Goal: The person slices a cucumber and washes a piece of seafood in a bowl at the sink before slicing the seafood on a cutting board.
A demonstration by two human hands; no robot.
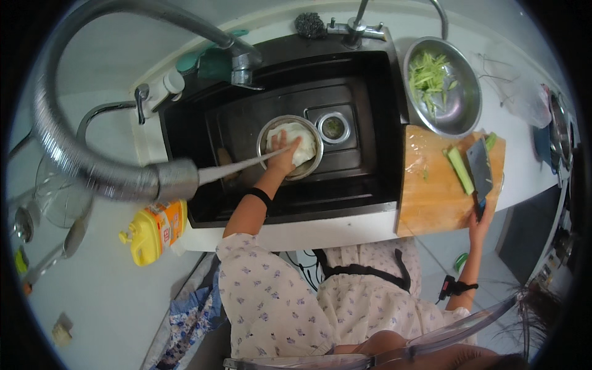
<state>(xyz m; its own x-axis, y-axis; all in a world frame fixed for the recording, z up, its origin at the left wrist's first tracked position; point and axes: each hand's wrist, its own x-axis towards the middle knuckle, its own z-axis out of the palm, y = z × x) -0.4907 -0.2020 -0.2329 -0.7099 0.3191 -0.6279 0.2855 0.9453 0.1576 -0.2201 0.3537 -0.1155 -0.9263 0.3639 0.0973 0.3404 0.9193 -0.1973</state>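
Observation:
My left hand (pixel 283 155) reaches into a round metal bowl (pixel 319 157) in the dark sink, its fingers on a white cloth-like mass (pixel 303 150). Water (pixel 231 169) streams from the tap's spray head (pixel 178 179) across that hand. At the right, my right hand (pixel 478 224) holds a cleaver (pixel 481 166) by its handle, the blade resting over a wooden cutting board (pixel 425 203). Beside the blade lies a pale green vegetable piece (pixel 460 171), with another green piece (pixel 490 141) near the blade's far end.
Behind the board stands a metal bowl (pixel 469 101) with sliced green vegetable (pixel 428 78). A yellow detergent bottle (pixel 150 236) lies left of the sink (pixel 296 215). A steel wool scrubber (pixel 310 25) sits by the rear tap (pixel 354 34). The large arched tap (pixel 55 134) spans the left side.

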